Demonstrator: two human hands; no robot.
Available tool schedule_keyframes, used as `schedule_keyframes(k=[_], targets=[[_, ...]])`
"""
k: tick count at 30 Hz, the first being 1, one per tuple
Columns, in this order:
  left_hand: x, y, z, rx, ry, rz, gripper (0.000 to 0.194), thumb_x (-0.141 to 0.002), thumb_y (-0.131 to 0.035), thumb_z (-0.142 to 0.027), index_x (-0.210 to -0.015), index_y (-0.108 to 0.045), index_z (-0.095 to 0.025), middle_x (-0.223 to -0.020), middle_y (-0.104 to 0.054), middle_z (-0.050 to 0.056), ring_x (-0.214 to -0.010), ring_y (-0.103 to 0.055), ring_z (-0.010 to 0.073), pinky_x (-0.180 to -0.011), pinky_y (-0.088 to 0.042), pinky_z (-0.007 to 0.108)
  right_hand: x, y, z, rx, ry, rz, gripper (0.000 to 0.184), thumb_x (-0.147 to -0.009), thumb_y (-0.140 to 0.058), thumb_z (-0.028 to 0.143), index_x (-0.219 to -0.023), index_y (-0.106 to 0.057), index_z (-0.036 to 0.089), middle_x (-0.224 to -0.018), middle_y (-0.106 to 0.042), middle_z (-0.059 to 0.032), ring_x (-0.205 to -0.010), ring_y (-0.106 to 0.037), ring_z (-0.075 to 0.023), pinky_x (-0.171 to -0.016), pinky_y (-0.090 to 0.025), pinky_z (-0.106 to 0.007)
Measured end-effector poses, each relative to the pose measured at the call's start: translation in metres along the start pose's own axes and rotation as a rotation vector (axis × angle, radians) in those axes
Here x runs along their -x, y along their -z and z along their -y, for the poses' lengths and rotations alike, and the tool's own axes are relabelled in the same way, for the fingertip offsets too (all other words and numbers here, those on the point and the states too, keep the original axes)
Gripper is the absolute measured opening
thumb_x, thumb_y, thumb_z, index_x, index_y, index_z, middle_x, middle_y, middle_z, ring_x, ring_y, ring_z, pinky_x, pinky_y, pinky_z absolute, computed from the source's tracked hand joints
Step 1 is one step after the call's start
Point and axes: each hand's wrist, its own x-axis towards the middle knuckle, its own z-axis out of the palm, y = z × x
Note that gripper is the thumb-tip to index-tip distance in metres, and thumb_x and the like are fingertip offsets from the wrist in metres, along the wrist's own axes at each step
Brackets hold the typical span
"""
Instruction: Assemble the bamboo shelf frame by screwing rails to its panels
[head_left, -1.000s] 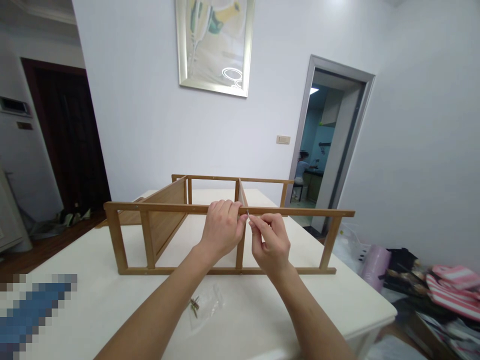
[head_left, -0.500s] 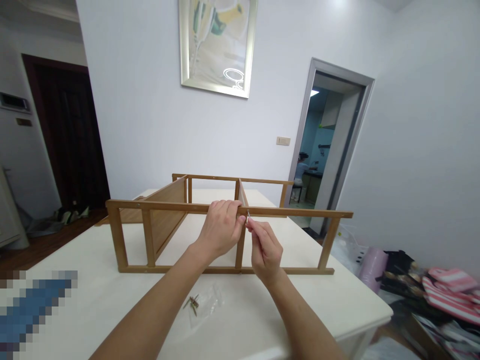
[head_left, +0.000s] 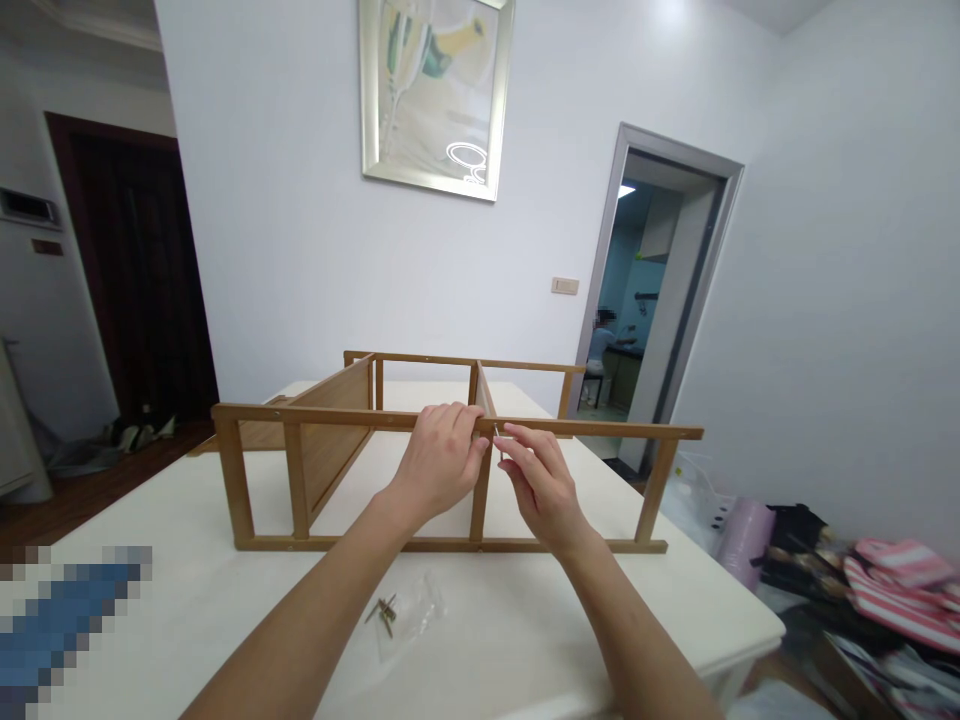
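A brown wooden shelf frame (head_left: 600, 428) lies on its side on a white table. My left hand (head_left: 442, 455) is closed around its upper front rail, close to the middle crosspiece (head_left: 480, 500). Just right of that joint, my right hand (head_left: 544, 485) has its thumb and fingertips at a thin silver hex key (head_left: 496, 432), which meets the rail from below; its tip is too small to make out. On the table in front lie several brass-coloured screws (head_left: 386, 612) beside a clear plastic bag (head_left: 420, 620).
The white table (head_left: 480, 650) carries the frame, and a wooden panel (head_left: 262, 432) lies behind its left end. A pinkish roll (head_left: 750, 540) and striped cloth (head_left: 900, 590) are heaped on the right. Through the doorway, a person (head_left: 600, 345) sits in another room.
My right hand has shifted slightly right, and its fingers have loosened from a tight pinch around the hex key. My left hand keeps its hold on the rail.
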Motion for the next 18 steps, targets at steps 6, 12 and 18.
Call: schedule_keyframes(k=[6,12,18], targets=[[0.0,-0.003,0.002,-0.002,0.003,0.002,0.024,-0.087,-0.047,-0.017,-0.11,-0.054,-0.018,-0.1,-0.065,0.009,-0.098,-0.06,0.0259,-0.088,-0.043,0.044,-0.004,-0.006,-0.001,0.107,0.038,-0.084,0.023,-0.088,-0.062,0.015,-0.11,-0.06,0.021,-0.102,-0.064,-0.0108,-0.091,-0.062,-0.0193,-0.076,-0.056,-0.034],[-0.001,0.001,-0.001,0.008,-0.006,-0.001,0.023,-0.088,-0.046,-0.016,-0.109,-0.053,-0.018,-0.099,-0.065,0.01,-0.094,-0.059,0.025,-0.087,-0.043,0.043,-0.016,-0.019,0.009,0.143,-0.029,-0.191,0.008,-0.085,-0.061,0.015,-0.083,-0.055,0.02,-0.079,-0.063,-0.0058,-0.073,-0.059,-0.0162,-0.063,-0.049,-0.029],[0.0,0.002,-0.002,0.006,0.0,-0.005,0.023,-0.087,-0.048,-0.016,-0.11,-0.053,-0.018,-0.099,-0.065,0.009,-0.094,-0.059,0.0251,-0.087,-0.043,0.043,-0.03,-0.02,0.03,-0.016,-0.483,-0.253,0.004,-0.087,-0.052,0.021,-0.084,-0.052,0.021,-0.066,-0.056,0.0029,-0.055,-0.051,-0.0104,-0.052,-0.044,-0.023]])
